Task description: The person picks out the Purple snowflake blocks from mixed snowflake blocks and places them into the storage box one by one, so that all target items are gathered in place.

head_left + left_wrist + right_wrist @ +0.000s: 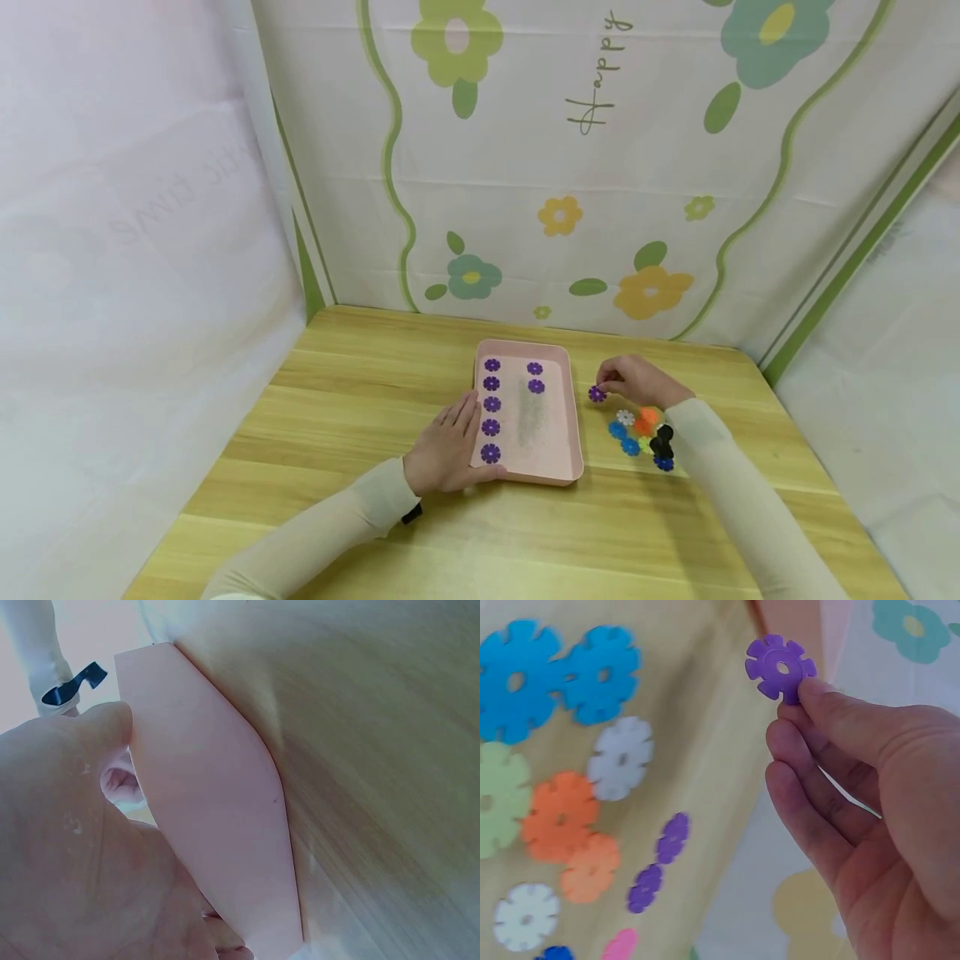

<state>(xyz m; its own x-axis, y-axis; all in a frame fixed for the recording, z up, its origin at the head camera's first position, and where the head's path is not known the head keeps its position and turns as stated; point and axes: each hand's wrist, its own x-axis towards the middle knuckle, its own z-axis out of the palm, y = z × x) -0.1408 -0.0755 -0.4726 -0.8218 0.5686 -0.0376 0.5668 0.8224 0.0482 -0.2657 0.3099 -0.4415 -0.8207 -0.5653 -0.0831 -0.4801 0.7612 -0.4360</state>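
Between thumb and fingertips my right hand [634, 380] pinches a purple snowflake building disc [782, 667], a flat notched round with a hole in its centre. It is held just right of the pink tray [576, 433]. Inside the tray, a column of several purple discs [491, 427] runs along the left side. Two more purple discs [536, 386] lie towards the far right. My left hand [450, 450] rests against the tray's left wall and near corner, fingers extended along the rim. In the left wrist view, the thumb and palm lie against the pink wall.
Right of the tray lies a loose group of discs: blue [630, 447], white [625, 417], orange [647, 421], green and black. In the right wrist view, two purple discs [658, 862] and a pink disc [620, 945] also show. A printed cloth [510, 158] hangs behind the wooden table [360, 400].
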